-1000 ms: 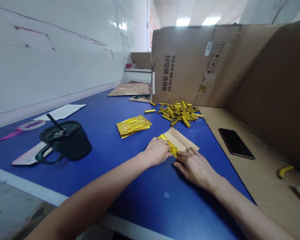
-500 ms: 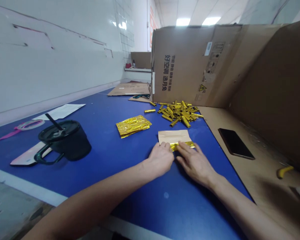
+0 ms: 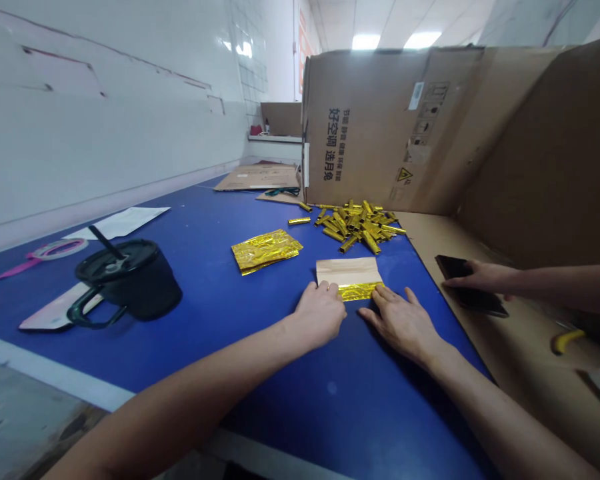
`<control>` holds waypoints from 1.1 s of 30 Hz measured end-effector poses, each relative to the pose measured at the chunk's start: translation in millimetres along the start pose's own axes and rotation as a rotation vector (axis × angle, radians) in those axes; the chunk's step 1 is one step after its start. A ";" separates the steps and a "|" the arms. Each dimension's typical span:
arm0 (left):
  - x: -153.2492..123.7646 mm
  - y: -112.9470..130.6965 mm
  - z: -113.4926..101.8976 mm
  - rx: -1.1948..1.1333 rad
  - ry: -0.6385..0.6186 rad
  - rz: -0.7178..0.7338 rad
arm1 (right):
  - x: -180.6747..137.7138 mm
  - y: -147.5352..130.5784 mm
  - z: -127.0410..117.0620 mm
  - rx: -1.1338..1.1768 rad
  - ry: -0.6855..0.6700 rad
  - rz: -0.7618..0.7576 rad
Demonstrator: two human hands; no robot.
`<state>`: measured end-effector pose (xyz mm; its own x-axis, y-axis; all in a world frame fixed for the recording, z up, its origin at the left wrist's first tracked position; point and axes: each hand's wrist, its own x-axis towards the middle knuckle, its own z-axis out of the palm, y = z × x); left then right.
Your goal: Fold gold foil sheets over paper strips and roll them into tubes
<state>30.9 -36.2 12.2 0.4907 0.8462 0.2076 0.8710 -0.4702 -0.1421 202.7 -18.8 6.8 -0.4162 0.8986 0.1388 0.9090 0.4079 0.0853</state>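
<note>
One person's left hand (image 3: 323,312) is curling over the near left corner of a foil-backed paper sheet (image 3: 349,269) on the blue table (image 3: 330,413), its grip hidden; the right hand (image 3: 403,323) is resting on the folded gold edge, thumb spread wide. Another person's hand (image 3: 486,275) is lying over a smartphone (image 3: 480,301). Beyond, stacked gold foil sheets (image 3: 267,250) and heaped gold tubes (image 3: 355,223) are lying before a cardboard box (image 3: 375,127).

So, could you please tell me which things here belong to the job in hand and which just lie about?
Likely in the job:
tan and gold sheet, touched by left hand and right hand
gold stack
gold rolls

Apparently just lying about:
dark mug
pink tape
white paper
phone, another person's hand on it
</note>
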 end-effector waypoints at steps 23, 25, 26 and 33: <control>-3.8 3.5 0.3 -0.064 0.019 0.085 | -0.2 -2.3 1.1 -0.018 -0.005 0.004; -3.8 5.1 2.3 -0.074 0.021 0.118 | -0.3 -2.9 0.8 -0.018 -0.006 0.008; -3.6 5.5 3.1 -0.073 0.019 0.124 | -0.3 -3.2 0.9 -0.017 -0.006 0.009; -2.9 4.3 3.8 -0.073 0.006 0.118 | -0.2 -3.9 1.9 -0.031 0.003 0.014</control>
<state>33.1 -39.7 7.4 0.5896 0.7827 0.1995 0.8066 -0.5833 -0.0955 199.3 -20.2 4.6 -0.4036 0.9037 0.1428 0.9137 0.3901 0.1136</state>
